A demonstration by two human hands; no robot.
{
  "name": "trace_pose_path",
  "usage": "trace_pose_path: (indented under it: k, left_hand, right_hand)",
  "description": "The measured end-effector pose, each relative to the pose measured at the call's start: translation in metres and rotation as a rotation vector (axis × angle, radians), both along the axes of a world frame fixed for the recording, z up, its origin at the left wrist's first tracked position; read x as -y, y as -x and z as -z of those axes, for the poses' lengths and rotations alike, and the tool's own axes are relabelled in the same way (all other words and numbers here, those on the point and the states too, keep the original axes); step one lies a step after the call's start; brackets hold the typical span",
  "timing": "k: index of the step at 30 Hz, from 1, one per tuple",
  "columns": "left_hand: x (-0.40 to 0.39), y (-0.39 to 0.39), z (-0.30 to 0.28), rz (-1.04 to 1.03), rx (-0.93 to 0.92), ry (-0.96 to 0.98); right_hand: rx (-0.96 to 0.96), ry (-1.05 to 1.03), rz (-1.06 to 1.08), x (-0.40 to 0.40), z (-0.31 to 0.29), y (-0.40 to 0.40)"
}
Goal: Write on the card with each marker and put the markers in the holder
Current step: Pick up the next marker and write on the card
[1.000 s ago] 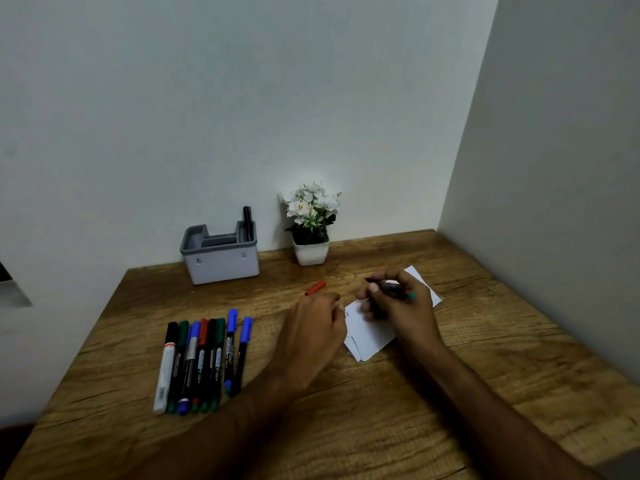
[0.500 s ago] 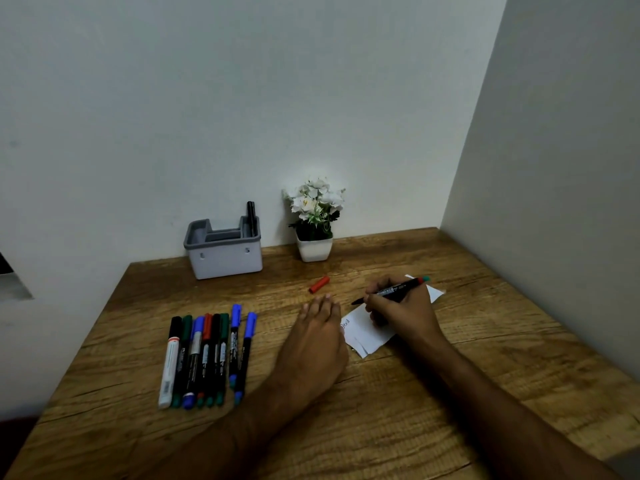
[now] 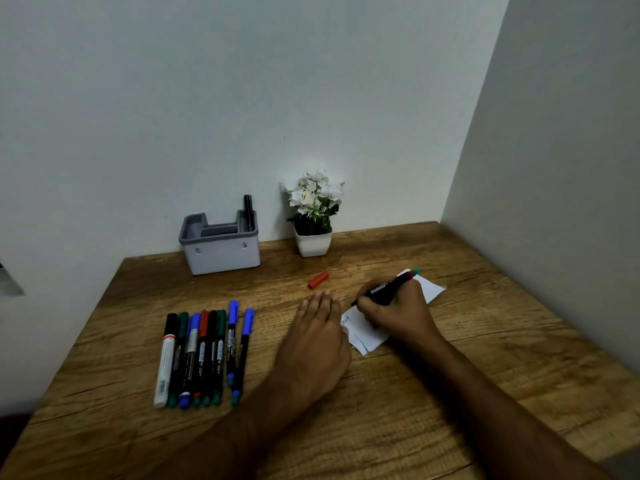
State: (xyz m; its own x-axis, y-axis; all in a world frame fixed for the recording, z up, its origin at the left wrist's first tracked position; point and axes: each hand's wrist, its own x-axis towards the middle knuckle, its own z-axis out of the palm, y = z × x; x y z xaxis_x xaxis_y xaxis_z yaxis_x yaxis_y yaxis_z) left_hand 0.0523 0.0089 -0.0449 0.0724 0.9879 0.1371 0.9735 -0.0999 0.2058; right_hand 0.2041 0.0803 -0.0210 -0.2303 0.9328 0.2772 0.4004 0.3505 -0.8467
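Note:
A white card (image 3: 431,289) lies on the wooden table (image 3: 381,403), partly hidden under both hands. My right hand (image 3: 394,310) grips a black marker (image 3: 398,284) with a green end, its tip touching the card. My left hand (image 3: 318,334) lies flat, fingers together, pressing the card's left edge beside some blue writing. A red cap (image 3: 318,279) lies loose just beyond my left fingertips. Several capped markers (image 3: 204,355) lie in a row at the left. The grey holder (image 3: 220,244) stands at the back wall with one black marker (image 3: 248,211) in it.
A small white pot of white flowers (image 3: 313,216) stands right of the holder against the back wall. A side wall closes off the table's right edge. The table's near edge falls off at the lower left.
The marker's tip has come down onto the card. My left hand has flattened from a loose curl and stays beside the card. The view has shifted slightly.

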Motion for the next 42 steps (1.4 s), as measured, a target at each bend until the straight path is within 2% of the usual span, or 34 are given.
trace_pose_path:
  k: [20,42]
  left_hand:
    - [-0.0006,0.0004,-0.0006,-0.008,-0.008,0.025]
    - [-0.0032,0.0004,0.0039,-0.009,-0.017,0.018]
  right_hand:
    - [0.109,-0.030,-0.033,0.0020,0.0074,0.0002]
    - [0.099,-0.030,0.006,-0.0018,0.0091,-0.0005]
